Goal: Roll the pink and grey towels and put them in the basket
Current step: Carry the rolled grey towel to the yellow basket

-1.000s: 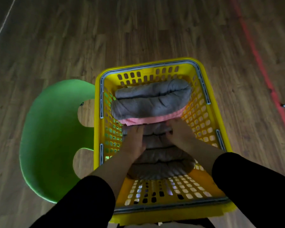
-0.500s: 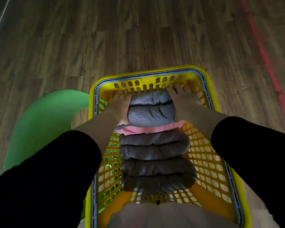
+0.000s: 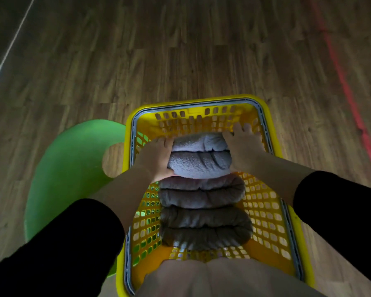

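Pressing a rolled grey towel [image 3: 199,156] into the far end of the yellow basket [image 3: 272,133], one hand at each end of the roll. Left hand [image 3: 156,159] is curled round the left end, thumb under the near edge, fingers over the top. Right hand [image 3: 243,146] is cupped over the right end, fingertips reaching the far wall's lattice. Both gripping the roll, neither flat or empty.

Two more grey rolls sit behind it toward the near end: middle roll [image 3: 201,192] touching the held one, near roll [image 3: 206,228] touching the middle one. All three lie crosswise on the basket floor. No pink towel visible right now; can't tell if it's tucked under the held roll or hidden by the hands.

Basket appears to sit on a green chair [image 3: 73,168] over a wood floor [image 3: 180,50], mostly off to the chair's right side.

Risks, my read:
- Roll is squeezed from the ends, so it may spring open or slump once released. Loose wrap is the cause.
- Pushing hard against the far wall could slide or tip the basket, since its support looks partial.
- Fingertips near the lattice holes could snag on withdrawal and drag the roll's edge up.
- Row is packed tight; wedging this one may shove the middle roll out of shape.
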{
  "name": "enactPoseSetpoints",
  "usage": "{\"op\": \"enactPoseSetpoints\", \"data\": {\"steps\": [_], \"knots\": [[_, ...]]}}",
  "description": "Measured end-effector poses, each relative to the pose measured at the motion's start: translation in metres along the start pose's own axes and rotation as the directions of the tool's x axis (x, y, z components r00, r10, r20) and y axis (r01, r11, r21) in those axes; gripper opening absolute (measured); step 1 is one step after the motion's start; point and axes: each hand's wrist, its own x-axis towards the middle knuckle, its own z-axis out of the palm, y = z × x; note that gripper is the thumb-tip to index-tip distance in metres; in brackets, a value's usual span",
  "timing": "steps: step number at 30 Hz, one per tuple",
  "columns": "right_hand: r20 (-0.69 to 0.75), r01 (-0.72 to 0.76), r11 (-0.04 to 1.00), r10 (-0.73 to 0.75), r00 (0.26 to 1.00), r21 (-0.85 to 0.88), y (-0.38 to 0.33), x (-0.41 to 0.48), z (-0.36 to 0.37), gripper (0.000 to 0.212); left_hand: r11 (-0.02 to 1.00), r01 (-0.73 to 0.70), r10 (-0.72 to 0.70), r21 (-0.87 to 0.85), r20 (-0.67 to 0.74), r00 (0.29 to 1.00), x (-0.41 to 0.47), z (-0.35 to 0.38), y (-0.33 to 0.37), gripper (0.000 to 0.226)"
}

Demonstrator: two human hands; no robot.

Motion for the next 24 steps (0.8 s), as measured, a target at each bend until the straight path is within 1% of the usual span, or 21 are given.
{"op": "enactPoseSetpoints", "data": {"steps": [6,9,11,14,18,21,24], "knots": [[0.056,0.056,0.998,-0.055,0.997,-0.012,-0.011,-0.038,0.028,0.105,0.998,0.012,-0.005,-0.059,0.126,0.992,-0.044,0.017,0.022,0.093],[0.076,0.063,0.998,-0.064,0.995,0.015,-0.02,-0.05,0.052,0.104,0.992,0.044,-0.021,-0.118,0.185,0.982,-0.058,0.035,0.03,0.101],[0.054,0.05,0.998,-0.052,0.997,0.039,-0.025,-0.055,0.068,0.098,0.99,0.047,-0.023,-0.133,0.175,0.984,-0.059,0.047,0.035,0.098],[0.034,0.02,0.996,-0.023,0.999,0.083,-0.026,-0.051,0.088,0.092,0.995,0.028,-0.012,-0.092,0.178,0.984,-0.05,0.064,0.041,0.09],[0.085,0.004,0.996,-0.011,0.996,0.089,-0.03,-0.036,0.106,0.099,0.996,0.022,-0.009,-0.091,0.142,0.99,-0.041,0.092,0.039,0.088],[0.07,0.004,0.998,-0.009,0.997,0.066,-0.03,-0.028,0.118,0.1,0.997,0.016,-0.007,-0.074,0.124,0.992,-0.035,0.103,0.036,0.086],[0.019,0.006,0.997,-0.008,1.0,0.079,-0.027,-0.021,0.131,0.094,0.999,0.025,-0.023,-0.025,0.073,0.997,-0.03,0.107,0.034,0.068]]}}
